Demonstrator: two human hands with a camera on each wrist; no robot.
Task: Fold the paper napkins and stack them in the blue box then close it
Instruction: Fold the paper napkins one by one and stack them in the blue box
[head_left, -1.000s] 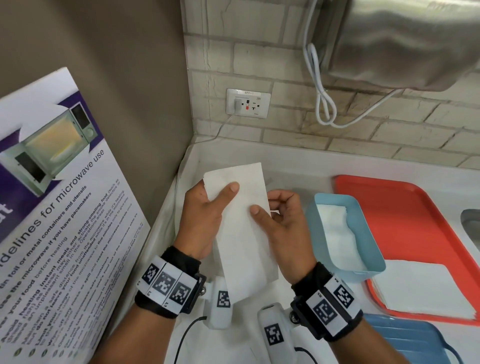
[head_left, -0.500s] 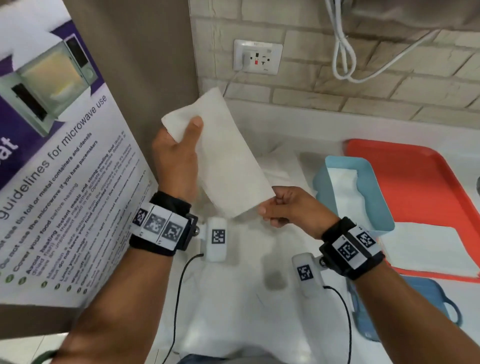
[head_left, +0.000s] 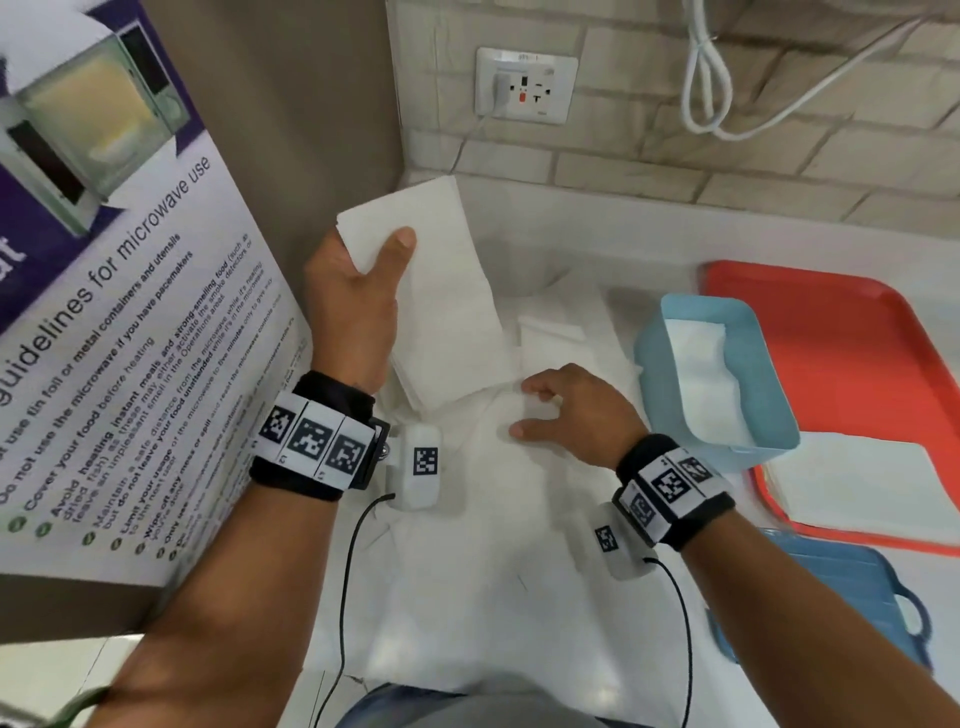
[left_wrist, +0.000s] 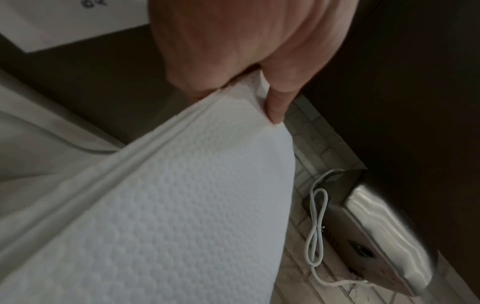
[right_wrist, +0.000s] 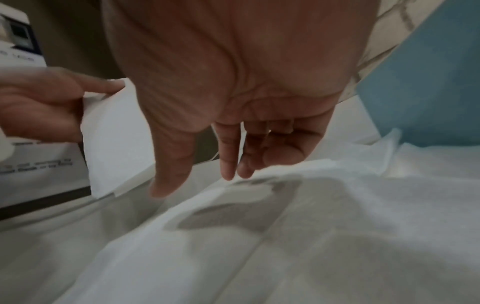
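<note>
The left hand (head_left: 358, 296) pinches a folded napkin (head_left: 447, 291) between thumb and fingers, holding it up off the counter. The right hand (head_left: 566, 410) hovers with loosely spread fingers (right_wrist: 228, 164) just above a flat napkin (head_left: 493, 519) on the counter, and holds nothing. The blue box (head_left: 654, 358) stands just right of the right hand, open, with napkins inside; its lid (head_left: 852, 597) lies nearer to the person. The risk I see: the one-hand pinch is near one end only, so the fold may fall open.
</note>
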